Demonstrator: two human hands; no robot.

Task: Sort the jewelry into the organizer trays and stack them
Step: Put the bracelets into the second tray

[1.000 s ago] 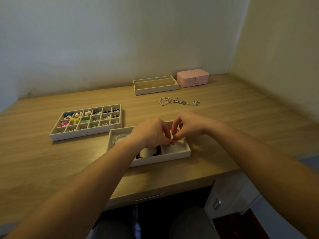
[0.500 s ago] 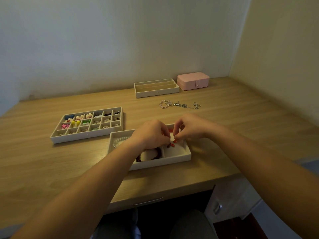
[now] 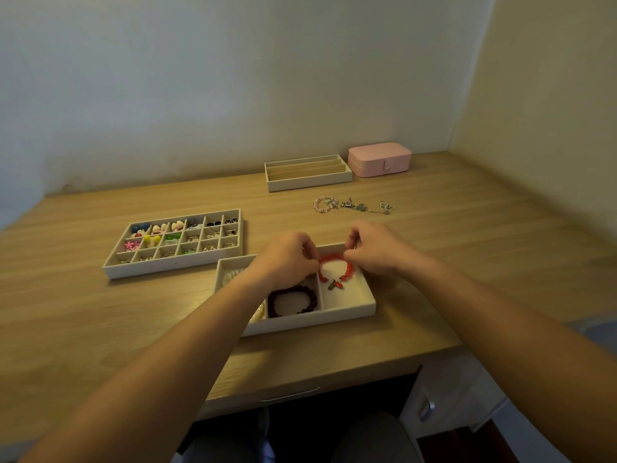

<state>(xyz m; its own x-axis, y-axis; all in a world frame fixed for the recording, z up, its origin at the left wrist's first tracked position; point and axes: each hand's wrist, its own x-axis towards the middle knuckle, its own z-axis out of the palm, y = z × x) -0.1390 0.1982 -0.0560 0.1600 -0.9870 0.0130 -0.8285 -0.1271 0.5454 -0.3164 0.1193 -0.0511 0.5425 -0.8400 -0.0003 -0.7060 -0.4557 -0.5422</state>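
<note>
Red bracelet, lately bunched, now spread in tray; left hand and right hand pinch it; release pending.

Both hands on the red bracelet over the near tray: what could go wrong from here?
1. The red bead bracelet, pinched by left hand and right hand, lies close to the divider; it may ride over toward the dark red bracelet and stop trays stacking flat.
2. The left forearm crosses the near tray by the desk edge; a nudge could shift it.
3. The silver chains lie bunched beside the clear bead bracelet and may tangle when lifted.
</note>
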